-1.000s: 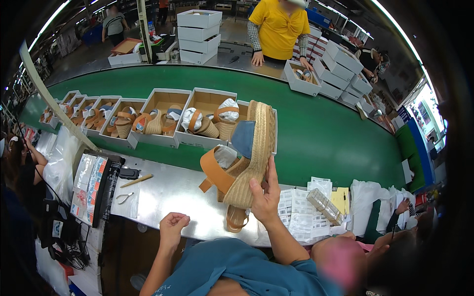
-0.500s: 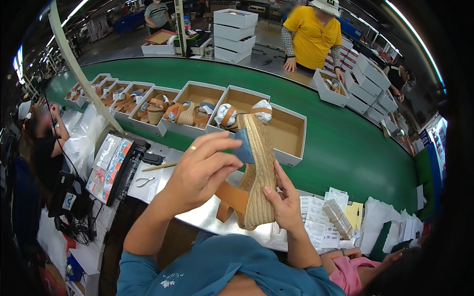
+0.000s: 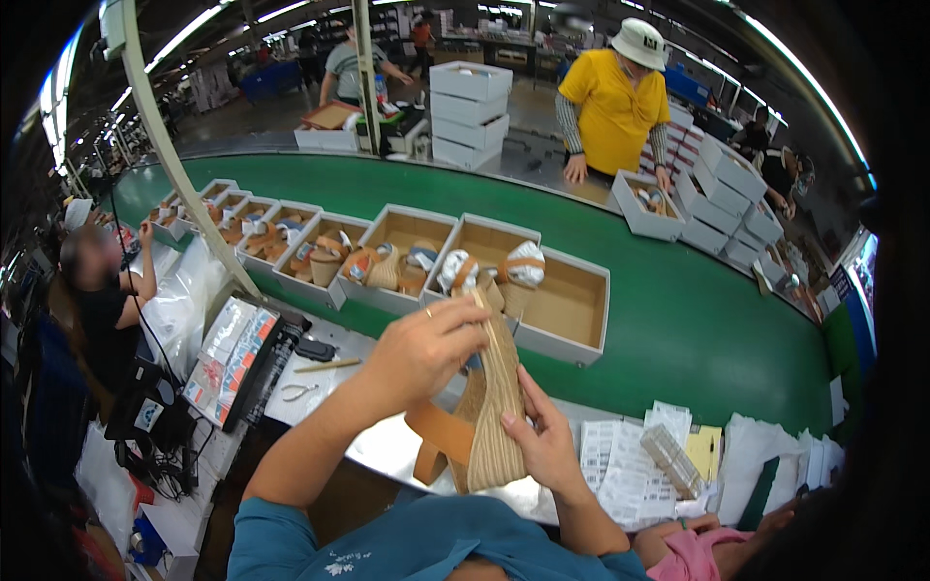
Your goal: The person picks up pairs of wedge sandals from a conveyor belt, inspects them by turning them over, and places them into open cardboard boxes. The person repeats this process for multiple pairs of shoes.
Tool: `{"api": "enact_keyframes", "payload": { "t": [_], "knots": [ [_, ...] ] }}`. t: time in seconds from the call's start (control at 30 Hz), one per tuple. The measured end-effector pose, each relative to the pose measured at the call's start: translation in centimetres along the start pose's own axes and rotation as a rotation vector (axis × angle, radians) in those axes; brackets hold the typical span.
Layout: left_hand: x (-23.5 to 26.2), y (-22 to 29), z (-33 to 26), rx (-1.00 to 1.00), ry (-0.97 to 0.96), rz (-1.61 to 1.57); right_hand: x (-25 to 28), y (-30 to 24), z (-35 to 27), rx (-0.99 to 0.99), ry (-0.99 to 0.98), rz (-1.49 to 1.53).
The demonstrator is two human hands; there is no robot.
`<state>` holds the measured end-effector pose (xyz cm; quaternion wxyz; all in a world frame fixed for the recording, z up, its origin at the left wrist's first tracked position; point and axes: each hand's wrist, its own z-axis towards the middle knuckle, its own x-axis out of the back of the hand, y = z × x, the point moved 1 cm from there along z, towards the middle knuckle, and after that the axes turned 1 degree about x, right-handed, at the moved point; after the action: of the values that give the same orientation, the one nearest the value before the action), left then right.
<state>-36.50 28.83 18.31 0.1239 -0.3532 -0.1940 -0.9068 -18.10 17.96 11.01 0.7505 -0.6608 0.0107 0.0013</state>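
In front of me a wedge sandal (image 3: 497, 426) with a braided rope sole and tan straps is held on its side, above the near edge of the table. My right hand (image 3: 544, 441) grips the sole from the right, thumb on its rope edge. Up at the other end, my left hand (image 3: 423, 351) has its fingers closed at the sandal's top, over a blue part that shows only a little. Behind the sandal stands an open shoe box (image 3: 596, 315) with white outer walls and white-wrapped sandals (image 3: 521, 263) at its left.
A row of open shoe boxes (image 3: 412, 218) with sandals runs left along the green conveyor (image 3: 678, 334). Pliers (image 3: 297, 391) lie at left, papers (image 3: 620, 465) at right. A slanting post (image 3: 179, 165) rises at left. Across the belt stands a person in a yellow shirt (image 3: 615, 97).
The sandal has turned and sits slightly lower. My left fingers, which were at the blue part, now close over the sandal's top. The view has shifted, and the far person at left stretches an arm.
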Motion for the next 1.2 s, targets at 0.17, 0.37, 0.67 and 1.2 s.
{"api": "enact_keyframes", "payload": {
  "t": [0.17, 0.37, 0.67, 1.2],
  "knots": [
    [0.5, -0.7, -0.7, 0.094, -0.111, -0.068, -0.6, 0.3, -0.4, -0.013, 0.036, -0.028],
    [1.6, -1.7, -0.7, 0.306, -0.167, -0.295, 0.0, 1.5, -1.3, 0.124, 0.042, -0.36],
    [-0.5, -5.0, -4.0, 0.338, -0.365, -0.655, -0.8, 2.4, -2.3, 0.043, -0.067, -0.201],
    [-9.3, -7.2, -18.0, 1.127, 0.366, -1.16, -1.9, 6.0, -2.0, -0.09, -0.011, 0.218]
  ]
}}
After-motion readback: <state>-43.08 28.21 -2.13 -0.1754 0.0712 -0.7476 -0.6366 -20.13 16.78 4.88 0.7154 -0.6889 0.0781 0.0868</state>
